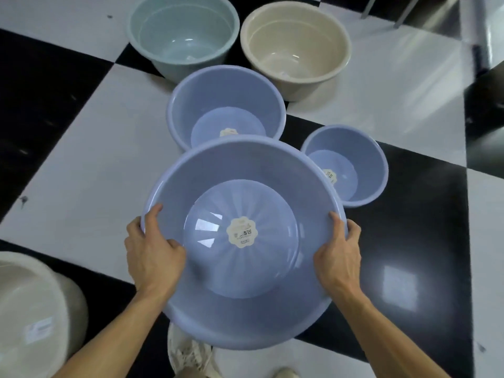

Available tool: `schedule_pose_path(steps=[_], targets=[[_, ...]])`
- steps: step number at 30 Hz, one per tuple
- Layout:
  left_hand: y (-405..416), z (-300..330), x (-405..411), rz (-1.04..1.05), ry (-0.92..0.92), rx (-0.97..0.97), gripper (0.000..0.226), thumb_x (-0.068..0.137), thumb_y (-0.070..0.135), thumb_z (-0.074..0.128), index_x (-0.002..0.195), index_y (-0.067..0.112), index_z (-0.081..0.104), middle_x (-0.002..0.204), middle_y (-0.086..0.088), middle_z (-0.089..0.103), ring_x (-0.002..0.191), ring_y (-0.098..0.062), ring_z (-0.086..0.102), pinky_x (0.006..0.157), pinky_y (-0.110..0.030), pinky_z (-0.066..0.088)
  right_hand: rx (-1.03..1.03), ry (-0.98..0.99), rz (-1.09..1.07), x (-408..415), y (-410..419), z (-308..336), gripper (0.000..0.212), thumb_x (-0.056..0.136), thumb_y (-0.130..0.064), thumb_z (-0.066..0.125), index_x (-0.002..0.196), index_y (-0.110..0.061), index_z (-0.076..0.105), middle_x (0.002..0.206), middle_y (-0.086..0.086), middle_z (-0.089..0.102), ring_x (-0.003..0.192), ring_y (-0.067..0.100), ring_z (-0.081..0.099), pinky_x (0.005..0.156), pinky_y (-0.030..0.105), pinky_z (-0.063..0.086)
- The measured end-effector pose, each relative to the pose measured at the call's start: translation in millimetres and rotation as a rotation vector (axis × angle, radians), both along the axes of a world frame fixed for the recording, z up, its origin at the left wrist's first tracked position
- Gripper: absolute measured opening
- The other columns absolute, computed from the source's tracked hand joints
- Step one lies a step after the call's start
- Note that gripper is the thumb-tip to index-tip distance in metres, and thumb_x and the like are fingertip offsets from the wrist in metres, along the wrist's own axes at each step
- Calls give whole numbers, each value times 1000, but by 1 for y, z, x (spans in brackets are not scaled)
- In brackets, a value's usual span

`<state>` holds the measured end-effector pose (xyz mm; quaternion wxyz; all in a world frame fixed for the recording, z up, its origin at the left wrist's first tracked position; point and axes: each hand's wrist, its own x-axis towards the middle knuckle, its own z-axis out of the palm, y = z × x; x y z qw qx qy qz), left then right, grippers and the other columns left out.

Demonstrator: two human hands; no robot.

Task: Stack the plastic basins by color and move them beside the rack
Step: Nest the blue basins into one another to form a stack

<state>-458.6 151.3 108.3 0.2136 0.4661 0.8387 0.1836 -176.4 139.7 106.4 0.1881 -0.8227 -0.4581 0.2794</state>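
I see big blue basin [245, 304] | left hand [152, 252] + right hand [338, 255] clamp opposite rims | looks light, thin, flexy, probably slick | I'd keep rim grip

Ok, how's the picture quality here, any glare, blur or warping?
Head view: glare patches on the glossy floor and inside the held blue basin; the cream basin at lower left is smeared by blur; wide-angle warping bends the floor tiles toward the edges.
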Motion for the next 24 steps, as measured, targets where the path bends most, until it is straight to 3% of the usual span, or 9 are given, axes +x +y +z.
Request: schedule_pose_path(steps=[3,6,9,14,16,19,21,24], targets=[[3,-5,6,-90,-43,-4,78,78,-5,48,147,28,32,141,-18,38,114,-42,44,93,-44,38,-22,48,-56,9,-12,-13,51,93,-17,50,140,-29,33,132,-10,26,104,25,45,84,39,50],[1,-15,9,-132,-92,-47,84,78,-2,49,150,31,24,142,-18,38,117,-42,43,99,-49,38,-76,39,-19,14,-21,-22,62,90,-12,56,144,-24,30,143,-1,22,106,25,43,91,47,50],[4,-37,10,-119,-149,-135,85,75,2,50,148,33,20,138,-17,39,115,-41,46,95,-55,44,-139,34,-3,16,-20,-36,72,86,-6,60,147,-24,25,147,3,20,106,31,47,91,52,52],[16,-76,9,-155,-157,-415,94,80,14,61,152,29,2,142,-13,35,112,-39,51,90,-47,45,-363,51,85,25,-10,-77,93,82,-13,58,149,-36,-2,157,3,8,90,34,57,64,41,51],[24,-78,4,-183,-153,-530,93,80,21,62,151,30,4,141,-13,38,107,-37,53,88,-46,46,-489,35,133,28,-5,-85,96,86,-17,57,150,-35,-13,162,4,-8,106,37,56,71,41,51],[34,-66,2,-260,-34,-619,83,76,30,58,147,34,13,142,-8,38,108,-37,55,91,-49,47,-575,-18,182,26,2,-77,90,89,-21,54,152,-30,-9,162,5,-15,139,38,33,95,47,47],[36,-53,9,-338,74,-610,78,81,28,55,148,34,15,147,-3,33,113,-36,52,89,-45,43,-544,-36,220,18,7,-62,86,89,-22,53,153,-30,-3,163,2,-10,147,33,18,104,46,39],[49,-28,18,-442,198,-591,76,87,31,53,151,33,12,157,-2,22,124,-34,45,91,-45,38,-444,-16,284,2,25,-32,82,90,-19,50,154,-31,0,164,1,-7,149,25,10,110,44,36]])
